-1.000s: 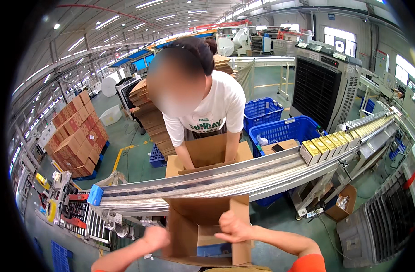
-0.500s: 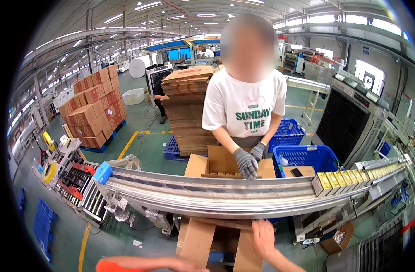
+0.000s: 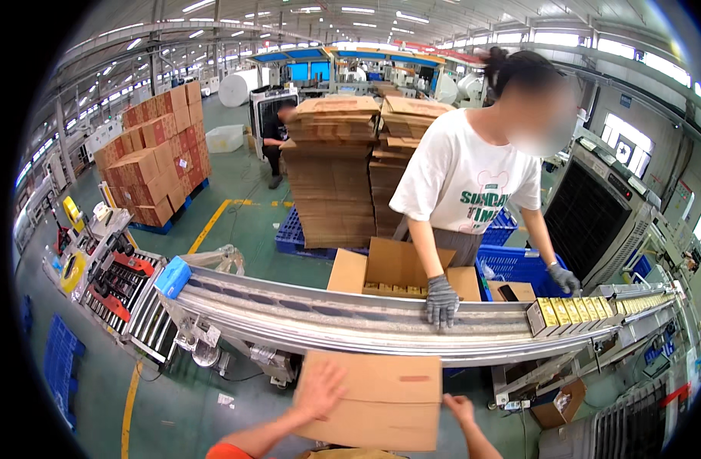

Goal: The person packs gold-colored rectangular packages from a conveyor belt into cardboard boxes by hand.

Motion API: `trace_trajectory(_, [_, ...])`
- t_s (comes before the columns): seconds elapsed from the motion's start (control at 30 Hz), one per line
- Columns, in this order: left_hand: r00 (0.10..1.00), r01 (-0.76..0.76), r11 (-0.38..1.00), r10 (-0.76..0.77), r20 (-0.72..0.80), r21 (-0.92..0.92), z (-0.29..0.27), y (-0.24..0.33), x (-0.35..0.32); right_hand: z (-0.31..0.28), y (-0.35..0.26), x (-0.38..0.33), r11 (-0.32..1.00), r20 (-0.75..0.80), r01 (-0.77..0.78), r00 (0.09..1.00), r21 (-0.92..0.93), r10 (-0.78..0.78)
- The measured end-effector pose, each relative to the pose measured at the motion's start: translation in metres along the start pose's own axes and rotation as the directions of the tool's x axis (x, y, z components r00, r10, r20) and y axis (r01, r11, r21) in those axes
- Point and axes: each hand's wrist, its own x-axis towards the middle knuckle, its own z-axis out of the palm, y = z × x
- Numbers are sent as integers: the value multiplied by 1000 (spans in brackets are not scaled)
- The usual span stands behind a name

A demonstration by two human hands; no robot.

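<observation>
Brown cardboard box (image 3: 377,398) flaps shut; left hand (image 3: 320,389) spread flat on top, right hand (image 3: 459,407) open at edge.

A long conveyor (image 3: 350,321) bars the way just beyond the cardboard box (image 3: 373,398); a co-worker's gloved hand (image 3: 440,300) rests on its far edge, small yellow cartons (image 3: 576,312) crowding its right end.

Green floor (image 3: 235,229); ceiling strip lights (image 3: 201,6); side windows (image 3: 618,138)

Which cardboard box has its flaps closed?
The box under the person's left hand and right hand, on the near side of the conveyor. The co-worker's box beyond it stands open.
</observation>
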Motion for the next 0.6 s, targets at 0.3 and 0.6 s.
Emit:
trace_trajectory(0.3, [644, 596, -361, -318, 696, -717, 36, -166, -130, -41, -179, -116, 613, 679, -482, 724, 627, -125])
trace_trajectory(0.6, [538, 794, -133, -301, 788, -593, 60, -58, -50, 84, -281, -161, 961, 791, 237, 556, 142, -255])
